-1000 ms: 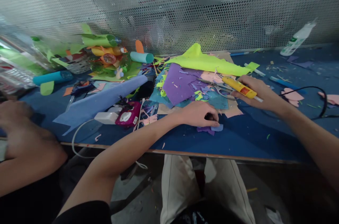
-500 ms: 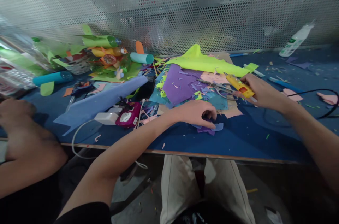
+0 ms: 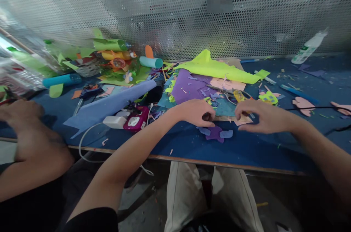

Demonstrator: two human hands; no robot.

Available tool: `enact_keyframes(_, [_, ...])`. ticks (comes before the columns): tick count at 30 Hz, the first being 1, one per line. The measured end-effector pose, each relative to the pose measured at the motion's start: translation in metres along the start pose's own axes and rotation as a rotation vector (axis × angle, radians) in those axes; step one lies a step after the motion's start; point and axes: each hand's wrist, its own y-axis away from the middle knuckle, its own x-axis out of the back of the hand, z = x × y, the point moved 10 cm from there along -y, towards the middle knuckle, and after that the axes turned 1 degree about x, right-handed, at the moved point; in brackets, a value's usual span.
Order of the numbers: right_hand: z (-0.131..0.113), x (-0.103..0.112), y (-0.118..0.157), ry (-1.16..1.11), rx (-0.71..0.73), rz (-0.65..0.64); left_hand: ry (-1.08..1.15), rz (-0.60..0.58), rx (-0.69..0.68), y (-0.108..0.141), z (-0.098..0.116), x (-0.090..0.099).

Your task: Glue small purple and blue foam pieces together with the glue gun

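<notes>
A small purple paper cutout [image 3: 215, 134] with pale blue side pieces lies flat on the blue tabletop before me. My left hand [image 3: 197, 112] hovers at its upper left edge, fingers curled with a small gap inside, thumb tip beside the paper. To the right, my right hand [image 3: 261, 116] is open over the table, thumb and fingers apart and nothing between them. Just behind it rests a yellow glue gun [image 3: 239, 96], partly hidden by the fingers. Metal scissors [image 3: 228, 97] lie next to the gun, among paper scraps.
Behind lies purple paper [image 3: 185, 87] under a lime-green paper shape [image 3: 219, 69]. A pink power adapter [image 3: 136, 119] with a white cable and a blue paper roll [image 3: 109, 105] sit left. A white bottle [image 3: 308, 48] leans at right. Another person's arm [image 3: 35, 144] rests at far left.
My right hand has let go of the yellow glue gun, which now lies on the table, and has come nearer. My left hand has shifted back slightly, uncovering more of the purple cutout.
</notes>
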Motion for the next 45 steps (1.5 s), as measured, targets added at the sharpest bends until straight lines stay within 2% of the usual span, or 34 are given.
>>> enact_keyframes(3, [-0.024, -0.024, -0.006, -0.044, 0.064, -0.08, 0.009, -0.04, 0.023, -0.002, -0.001, -0.005])
enact_keyframes(5, [-0.032, -0.032, -0.008, -0.069, 0.087, -0.092, 0.015, -0.038, 0.029, -0.003, -0.002, -0.006])
enact_keyframes(13, [-0.034, -0.051, -0.01, -0.145, 0.081, -0.199, 0.049, -0.052, 0.016, -0.003, 0.0, -0.01])
enact_keyframes(18, [-0.032, -0.044, -0.01, -0.066, 0.089, -0.138, 0.043, -0.049, 0.029, -0.004, 0.001, -0.011])
enact_keyframes(30, [-0.035, -0.053, -0.009, -0.108, 0.129, -0.135, 0.066, -0.044, 0.023, -0.005, -0.001, -0.013])
enact_keyframes(35, [-0.046, -0.047, -0.01, -0.092, 0.216, -0.103, 0.067, -0.058, 0.036, -0.005, 0.0, -0.012])
enact_keyframes(40, [-0.055, -0.045, -0.008, 0.023, 0.268, -0.101, 0.05, -0.055, 0.035, -0.005, 0.001, -0.013])
enact_keyframes(45, [-0.054, -0.033, -0.009, 0.086, 0.244, 0.023, 0.029, -0.048, 0.025, -0.004, 0.002, -0.013])
